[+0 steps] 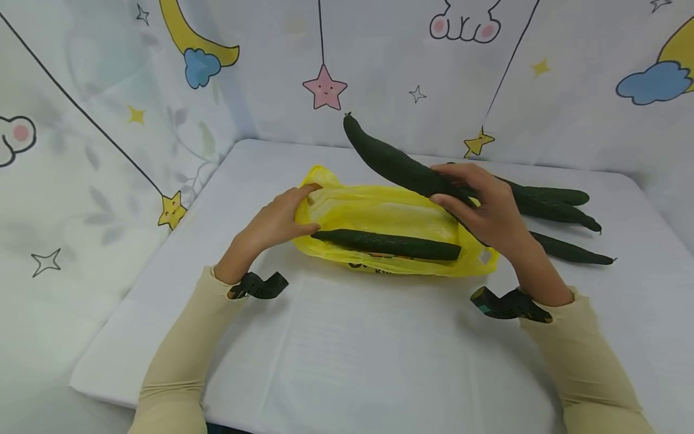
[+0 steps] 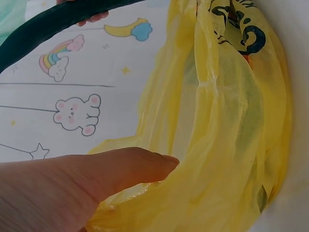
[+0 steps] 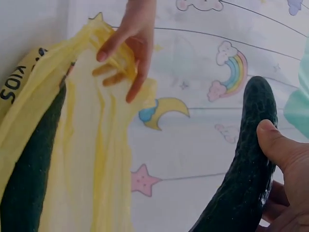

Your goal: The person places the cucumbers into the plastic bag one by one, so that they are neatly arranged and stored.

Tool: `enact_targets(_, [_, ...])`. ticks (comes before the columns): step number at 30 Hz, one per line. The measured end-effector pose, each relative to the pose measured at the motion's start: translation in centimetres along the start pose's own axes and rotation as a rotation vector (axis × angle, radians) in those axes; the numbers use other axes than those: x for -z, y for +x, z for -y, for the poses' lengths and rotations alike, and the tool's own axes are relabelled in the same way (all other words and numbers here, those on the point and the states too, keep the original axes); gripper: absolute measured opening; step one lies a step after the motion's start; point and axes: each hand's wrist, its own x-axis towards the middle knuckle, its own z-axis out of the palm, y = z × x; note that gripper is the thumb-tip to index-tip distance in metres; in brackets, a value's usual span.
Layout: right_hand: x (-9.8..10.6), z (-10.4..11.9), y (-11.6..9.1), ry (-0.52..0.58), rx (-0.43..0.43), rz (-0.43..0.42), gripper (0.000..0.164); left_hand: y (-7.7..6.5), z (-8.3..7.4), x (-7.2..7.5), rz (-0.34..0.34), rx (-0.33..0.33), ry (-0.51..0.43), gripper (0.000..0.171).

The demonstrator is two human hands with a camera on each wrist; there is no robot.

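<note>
A long dark green cucumber [image 1: 390,163] is raised over the yellow plastic bag [image 1: 374,208], its far end tilted up to the left. My right hand [image 1: 485,205] grips it near its lower end, thumb on one side and fingers on the other, as the right wrist view also shows. A second cucumber [image 1: 387,244] lies lengthwise in the mouth of the bag. At the bag's left end is my left hand [image 1: 279,217], thumb and fingers spread apart against the thin plastic. In the left wrist view the thumb [image 2: 140,164] lies straight along the yellow film.
More cucumbers lie on the white table to the right of the bag, such as one at the back [image 1: 558,196] and one nearer [image 1: 577,250], partly behind the right hand and wrist. A printed cloth backdrop [image 1: 379,78] stands behind the table [image 1: 368,343].
</note>
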Motion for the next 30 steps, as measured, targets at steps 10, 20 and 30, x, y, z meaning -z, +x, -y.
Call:
enact_targets(10, [-2.5,-0.4,0.0,0.075,0.029,-0.034,0.059,0.2,0.1,-0.2,0.003,-0.01,-0.007,0.073])
enact_targets(20, [-4.3,-1.5,-0.6,0.111,0.104,0.007,0.051,-0.1,0.2,-0.6,-0.004,-0.025,-0.001,0.074])
enact_targets(30, [-5.7,-3.4,-1.3,0.107,0.137,0.089,0.046,-0.1,0.1,-0.4,-0.015,-0.015,0.004,0.077])
